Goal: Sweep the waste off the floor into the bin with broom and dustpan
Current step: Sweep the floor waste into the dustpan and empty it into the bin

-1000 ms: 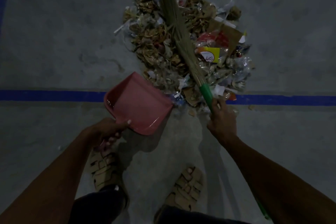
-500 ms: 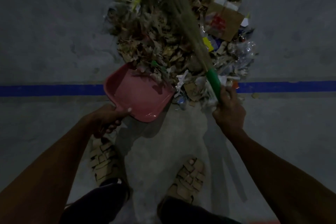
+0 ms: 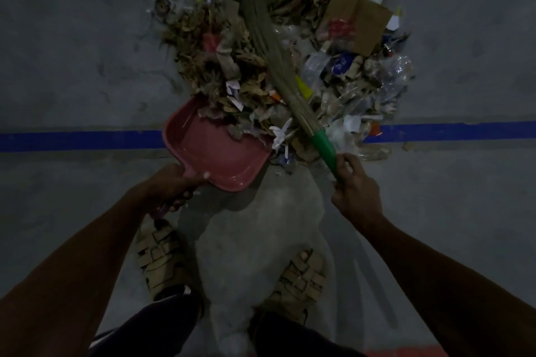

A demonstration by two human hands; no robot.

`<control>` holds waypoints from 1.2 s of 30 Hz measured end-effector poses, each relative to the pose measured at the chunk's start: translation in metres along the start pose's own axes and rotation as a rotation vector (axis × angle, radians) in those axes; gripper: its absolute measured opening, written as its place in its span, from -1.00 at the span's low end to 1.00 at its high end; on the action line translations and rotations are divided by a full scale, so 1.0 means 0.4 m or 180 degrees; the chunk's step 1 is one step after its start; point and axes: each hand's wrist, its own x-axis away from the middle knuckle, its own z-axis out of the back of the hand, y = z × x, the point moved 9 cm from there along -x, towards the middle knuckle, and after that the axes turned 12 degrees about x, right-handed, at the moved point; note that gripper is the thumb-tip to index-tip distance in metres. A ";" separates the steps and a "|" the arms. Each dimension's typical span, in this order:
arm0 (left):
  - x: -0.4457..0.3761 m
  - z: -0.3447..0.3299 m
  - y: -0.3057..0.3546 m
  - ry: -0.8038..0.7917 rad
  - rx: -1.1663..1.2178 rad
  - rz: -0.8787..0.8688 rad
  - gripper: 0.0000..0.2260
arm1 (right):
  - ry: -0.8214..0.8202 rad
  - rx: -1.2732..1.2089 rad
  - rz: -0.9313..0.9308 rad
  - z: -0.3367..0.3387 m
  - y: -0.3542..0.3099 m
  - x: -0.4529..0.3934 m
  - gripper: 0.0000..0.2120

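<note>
A big pile of waste (image 3: 249, 46), dry leaves, paper scraps, plastic wrappers and a cardboard piece (image 3: 358, 22), lies on the grey floor ahead of me. My left hand (image 3: 174, 185) grips the handle of a red dustpan (image 3: 216, 151), whose open front edge sits under the pile's near left edge with a few scraps on its lip. My right hand (image 3: 355, 187) grips the green handle of a straw broom (image 3: 266, 40). The bristles lie diagonally across the pile toward the top. No bin is in view.
A blue floor line (image 3: 72, 139) runs left to right under the pile's near edge. My two sandalled feet (image 3: 229, 266) stand just behind the dustpan. Bare concrete floor (image 3: 72, 38) spreads left and right of the pile.
The dustpan has pushed forward until its front edge lies under the pile's near edge. The broom drew leaves and scraps toward it, and some now lie on the pan's lip.
</note>
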 end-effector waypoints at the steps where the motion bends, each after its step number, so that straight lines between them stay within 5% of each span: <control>1: -0.001 0.001 0.000 0.0006 -0.0010 -0.0008 -0.53 | -0.0013 -0.0064 0.0008 -0.004 -0.008 0.012 -0.39; 9: -0.002 0.011 0.015 0.0030 -0.0031 -0.0099 -0.58 | 0.0564 -0.0296 -0.0376 0.039 0.028 0.061 -0.42; 13: -0.009 0.015 0.022 0.0064 -0.0058 -0.0079 -0.59 | 0.0307 -0.0092 -0.0812 0.023 0.061 0.004 -0.35; 23: -0.016 -0.058 0.066 -0.0052 -0.0034 -0.0148 -0.58 | -0.0008 -0.0124 -0.0015 -0.033 -0.043 0.035 -0.38; 36: 0.057 -0.110 0.097 0.0085 0.0515 -0.0659 -0.61 | 0.0111 -0.0528 -0.0036 -0.011 -0.136 0.144 -0.42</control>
